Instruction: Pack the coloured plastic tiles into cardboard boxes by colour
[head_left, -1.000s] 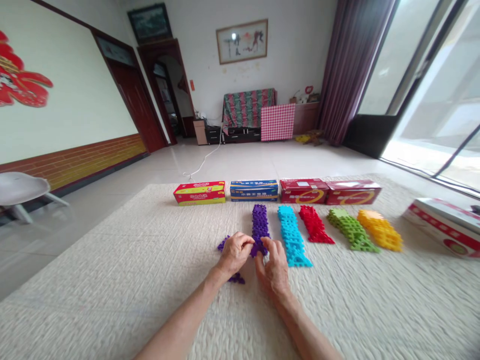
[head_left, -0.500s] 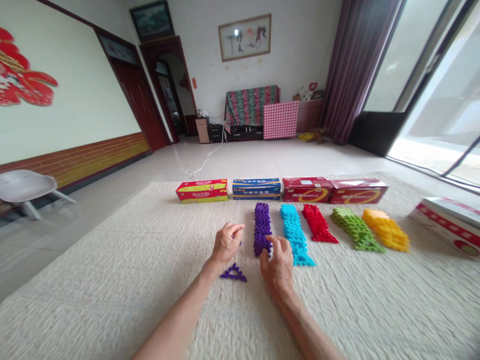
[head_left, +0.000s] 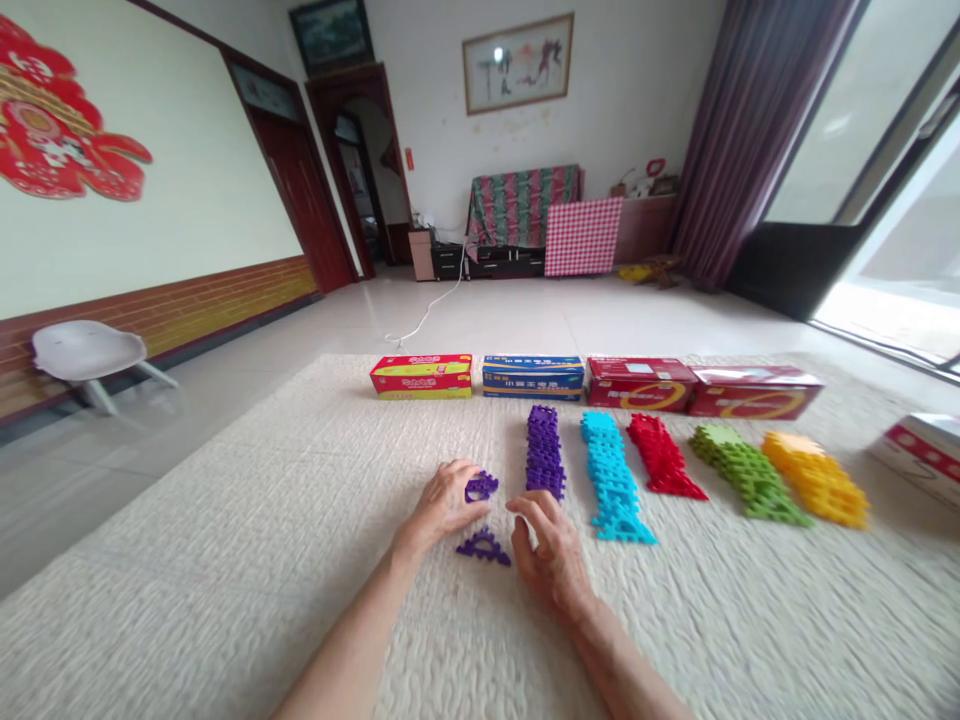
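Observation:
My left hand curls around a purple interlocking plastic piece, its thumb and fingers on either side. Closer to me, a purple triangular piece with an open middle lies flat on the mat. My right hand hovers right of that triangle, thumb and bent fingers apart, with nothing visible between them. Its fingertips are just short of the near end of a purple row of overlapping pieces. To the right lie similar rows in light blue, red, green and yellow.
Behind the rows stand a red-and-yellow box, a blue box and two dark red boxes. Another box sits at the far right of the cream mat. A white chair is at left.
My left hand has shifted left and opened a little, showing more of the purple piece. My right hand has drawn back from the purple row's near end. The view has turned slightly left.

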